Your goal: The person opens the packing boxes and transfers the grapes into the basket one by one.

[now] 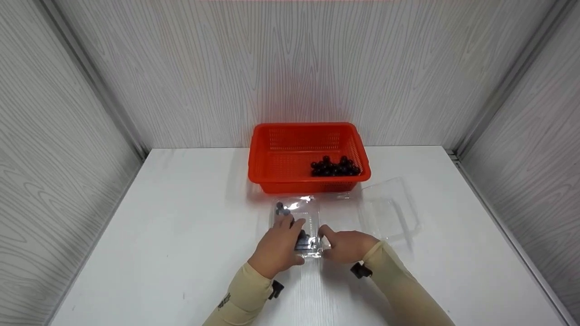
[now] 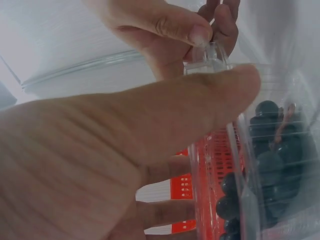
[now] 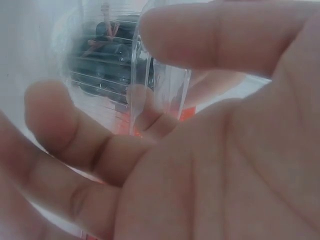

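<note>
A lidded clear plastic box point(image 1: 311, 222) lies in front of the basket, with dark grapes point(image 2: 277, 165) and a reddish stem showing through its wall. From the left, my left hand point(image 1: 277, 249) rests over the box, fingers spread on its top and the thumb at the near side. In the left wrist view, that thumb stretches across the box's edge. My right hand point(image 1: 348, 245) is at the box's right edge, where its thumb and fingers pinch the rim. My right palm fills much of the right wrist view, with the grapes beyond it.
A red perforated basket point(image 1: 256, 158) stands at the back, against the wood-grain wall. More dark grapes point(image 1: 335, 167) lie in its right part. Another clear plastic container point(image 1: 389, 208) sits to the right of the box on the white table point(image 1: 190, 226). Grey panels flank the table.
</note>
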Demonstrator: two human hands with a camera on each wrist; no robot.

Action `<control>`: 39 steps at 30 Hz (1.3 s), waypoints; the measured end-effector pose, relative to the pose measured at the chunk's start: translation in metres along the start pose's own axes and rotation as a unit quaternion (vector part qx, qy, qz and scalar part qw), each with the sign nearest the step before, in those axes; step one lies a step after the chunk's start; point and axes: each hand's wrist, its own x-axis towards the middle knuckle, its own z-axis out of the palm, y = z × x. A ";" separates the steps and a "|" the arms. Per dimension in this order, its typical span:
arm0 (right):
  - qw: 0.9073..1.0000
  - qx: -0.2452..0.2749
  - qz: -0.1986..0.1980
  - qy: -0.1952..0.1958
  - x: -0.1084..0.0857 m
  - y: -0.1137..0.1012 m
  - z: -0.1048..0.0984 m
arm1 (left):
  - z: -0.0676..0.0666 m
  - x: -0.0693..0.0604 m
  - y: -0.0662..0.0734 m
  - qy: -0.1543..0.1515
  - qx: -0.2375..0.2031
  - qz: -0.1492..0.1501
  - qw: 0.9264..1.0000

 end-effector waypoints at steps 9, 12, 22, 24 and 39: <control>1.000 0.005 -0.026 0.003 -0.002 -0.001 -0.001 | 0.001 -0.001 -0.001 0.009 0.008 0.010 1.000; 0.999 0.011 -0.033 0.005 -0.002 -0.001 -0.002 | -0.001 -0.001 0.000 0.014 0.012 0.017 1.000; 1.000 0.025 -0.018 0.005 -0.003 -0.003 -0.002 | -0.003 -0.003 0.001 0.021 0.019 0.022 0.999; 0.999 0.030 -0.018 0.005 -0.003 -0.003 -0.001 | -0.003 -0.003 0.002 0.022 0.020 0.023 0.999; 0.998 0.056 -0.007 0.001 -0.001 -0.004 0.000 | 0.005 0.000 0.005 0.016 0.032 0.007 0.999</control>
